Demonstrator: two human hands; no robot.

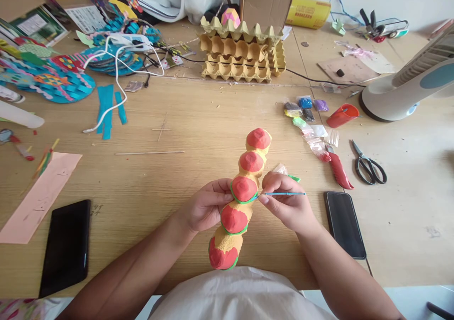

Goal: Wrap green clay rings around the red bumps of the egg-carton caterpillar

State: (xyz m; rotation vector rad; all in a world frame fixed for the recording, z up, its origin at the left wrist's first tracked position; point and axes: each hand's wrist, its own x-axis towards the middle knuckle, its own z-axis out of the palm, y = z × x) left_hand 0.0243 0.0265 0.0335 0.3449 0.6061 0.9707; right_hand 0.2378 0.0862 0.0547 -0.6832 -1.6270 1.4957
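A strip of egg carton cups (234,218), topped with red clay and partly edged in green clay, runs upward from near my body. My left hand (210,203) grips its left side at the middle cup, thumb and fingers closed on it. On the other side, my right hand (286,202) pinches a thin blue stick (289,194), whose left end touches the green edge of that middle cup. Green trim shows on the three nearest cups; the two far ones show red over bare yellow carton. Behind my right hand lies a small bag with green clay (293,178), partly hidden.
Stacked egg cartons (236,67) stand at the back. On the right are scissors (369,164), a red-handled knife (339,169), a phone (344,224), clay packets (305,103) and a red cup (342,116). A black tablet (66,246) and pink paper strip (40,197) lie left.
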